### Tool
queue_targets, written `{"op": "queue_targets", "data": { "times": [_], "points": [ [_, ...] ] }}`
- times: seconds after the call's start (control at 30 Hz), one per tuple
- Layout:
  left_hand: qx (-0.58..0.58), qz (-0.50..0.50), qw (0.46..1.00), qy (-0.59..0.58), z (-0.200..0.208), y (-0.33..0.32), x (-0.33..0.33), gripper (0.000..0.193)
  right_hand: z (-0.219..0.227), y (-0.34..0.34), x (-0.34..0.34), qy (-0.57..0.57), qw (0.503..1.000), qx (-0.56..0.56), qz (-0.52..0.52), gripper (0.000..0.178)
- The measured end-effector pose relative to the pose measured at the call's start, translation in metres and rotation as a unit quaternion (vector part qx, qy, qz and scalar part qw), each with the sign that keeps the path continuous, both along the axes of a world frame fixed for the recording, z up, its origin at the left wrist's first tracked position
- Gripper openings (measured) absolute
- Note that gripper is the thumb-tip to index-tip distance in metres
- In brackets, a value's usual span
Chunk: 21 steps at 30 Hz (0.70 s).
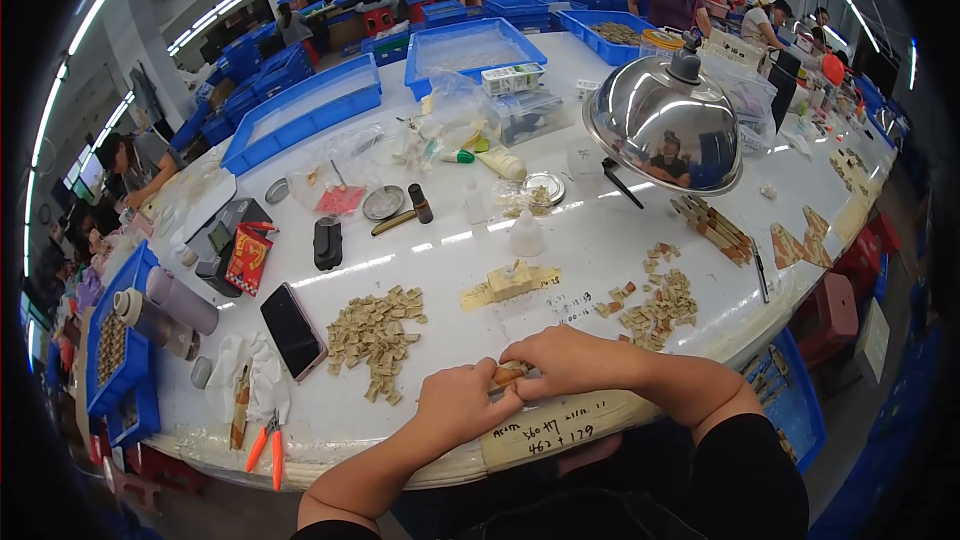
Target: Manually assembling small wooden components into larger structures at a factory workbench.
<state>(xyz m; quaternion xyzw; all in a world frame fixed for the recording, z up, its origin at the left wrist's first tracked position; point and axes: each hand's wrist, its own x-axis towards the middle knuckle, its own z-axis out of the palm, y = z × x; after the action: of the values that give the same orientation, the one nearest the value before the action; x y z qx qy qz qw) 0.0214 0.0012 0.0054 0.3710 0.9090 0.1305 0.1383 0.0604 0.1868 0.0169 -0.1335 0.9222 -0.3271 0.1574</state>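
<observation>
Near the table's front edge, my left hand point(462, 400) and my right hand point(568, 362) meet with fingers closed round a small brown-and-tan piece point(508, 374). My fingers cover most of it, so its exact kind does not show. Left of my hands lies a heap of small, flat tan pieces point(372, 338). A looser heap of similar brownish pieces point(662, 308) is to the right. Just beyond my hands sits a pale yellow block point(512, 282) on tape, with a small white squeeze bottle point(525, 236) behind it.
A shiny metal lamp shade point(665, 120) hangs over the right side. On the left are a phone point(293, 330), orange-handled pliers point(264, 448) and a lilac bottle point(182, 302). Blue trays point(305, 112) line the far side. Other people work farther off.
</observation>
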Motion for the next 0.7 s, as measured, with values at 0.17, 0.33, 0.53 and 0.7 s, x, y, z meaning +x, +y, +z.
{"op": "queue_targets", "data": {
  "times": [0.17,0.33,0.53,0.7],
  "points": [
    [0.032,-0.006,0.999,0.005,-0.0041,-0.0005,0.0006,0.046,-0.0023,0.0009,0.0011,0.012,1.000,-0.004,-0.008,0.038],
    [0.032,-0.005,0.999,0.008,0.0019,0.0014,-0.0015,0.045,0.0013,0.0001,-0.0023,0.013,1.000,-0.001,-0.009,0.034],
    [0.048,0.003,0.999,0.021,-0.0053,0.0021,0.0010,0.043,-0.0040,0.0009,-0.0007,-0.003,1.000,-0.017,-0.014,0.030],
    [0.060,0.002,0.998,0.028,-0.0024,0.0036,0.0032,0.043,0.0006,0.0015,-0.0005,0.009,1.000,-0.001,-0.011,0.030]
  ]
}}
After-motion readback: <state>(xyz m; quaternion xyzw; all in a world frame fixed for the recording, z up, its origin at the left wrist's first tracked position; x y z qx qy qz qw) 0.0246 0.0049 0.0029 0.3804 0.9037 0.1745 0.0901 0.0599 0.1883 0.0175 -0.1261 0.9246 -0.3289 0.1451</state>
